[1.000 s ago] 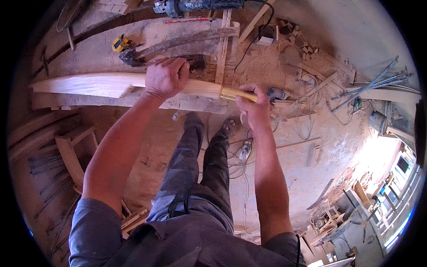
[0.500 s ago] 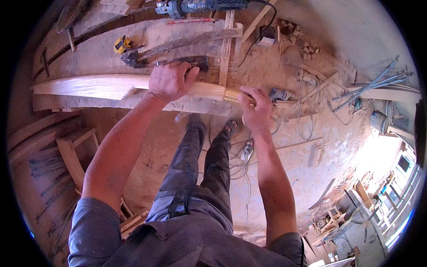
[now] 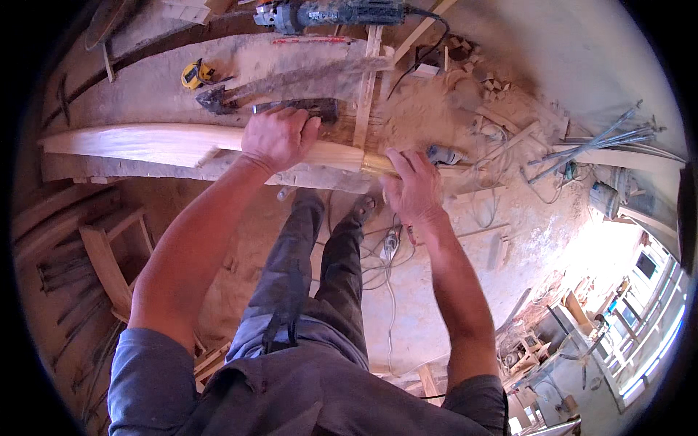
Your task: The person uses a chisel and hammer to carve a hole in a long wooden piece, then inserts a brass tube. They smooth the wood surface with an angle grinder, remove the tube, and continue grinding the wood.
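Observation:
A long, pale, curved wooden piece [image 3: 160, 143] lies across the workbench, thicker at the left and narrowing to the right. My left hand [image 3: 278, 138] is closed over its middle, fingers wrapped over the far side. At the narrow right end a shiny gold-coloured band [image 3: 375, 163] surrounds the wood; whether it is a metal sleeve or a wrapped strip, I cannot tell. My right hand [image 3: 414, 185] grips this end, with the fingers bent over the band and the thumb below. Part of the band is hidden under that hand.
Behind the wood lie a dark-headed hammer [image 3: 320, 109], a yellow tape measure [image 3: 196, 73] and a power tool [image 3: 334, 13] with a cord. A dusty workbench [image 3: 291, 176] carries them. Cables [image 3: 385, 254] trail on the floor near my feet; metal rods [image 3: 603, 145] lie at right.
My right hand has shifted slightly left and turned around the banded end. The whole view has slid a little; my left hand keeps its hold on the wood.

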The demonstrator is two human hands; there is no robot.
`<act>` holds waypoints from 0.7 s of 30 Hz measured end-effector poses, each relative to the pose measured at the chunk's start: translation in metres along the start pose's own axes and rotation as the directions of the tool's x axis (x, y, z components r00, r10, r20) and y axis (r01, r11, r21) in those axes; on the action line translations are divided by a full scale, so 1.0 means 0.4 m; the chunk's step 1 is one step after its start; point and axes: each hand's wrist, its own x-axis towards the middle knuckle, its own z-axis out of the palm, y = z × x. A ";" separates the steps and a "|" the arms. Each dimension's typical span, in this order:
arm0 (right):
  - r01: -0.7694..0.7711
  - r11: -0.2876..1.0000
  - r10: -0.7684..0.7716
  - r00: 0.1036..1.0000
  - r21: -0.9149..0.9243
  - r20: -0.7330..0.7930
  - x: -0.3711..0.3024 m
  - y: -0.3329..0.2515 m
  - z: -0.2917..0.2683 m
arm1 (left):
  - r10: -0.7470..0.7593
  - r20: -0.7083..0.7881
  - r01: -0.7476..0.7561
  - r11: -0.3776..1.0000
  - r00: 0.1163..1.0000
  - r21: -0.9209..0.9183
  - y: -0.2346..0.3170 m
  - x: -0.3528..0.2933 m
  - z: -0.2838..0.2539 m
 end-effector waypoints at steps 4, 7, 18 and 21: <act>0.019 0.974 0.034 0.973 -0.225 0.227 0.000 0.047 0.018 | -0.011 0.015 0.012 1.000 1.000 -0.024 0.011 0.008 0.003; -0.195 0.952 0.294 0.790 -0.234 0.538 0.051 0.071 0.028 | 0.046 -0.048 -0.048 0.998 0.998 -0.041 0.011 0.003 0.015; 0.119 0.893 0.003 0.963 -0.434 0.271 0.019 0.026 0.026 | 0.025 -0.069 -0.031 0.995 0.997 -0.097 0.004 0.007 0.005; -0.119 0.936 0.274 0.840 -0.332 0.469 0.077 -0.012 0.014 | 0.027 -0.054 -0.030 0.998 0.998 -0.054 -0.001 0.010 0.011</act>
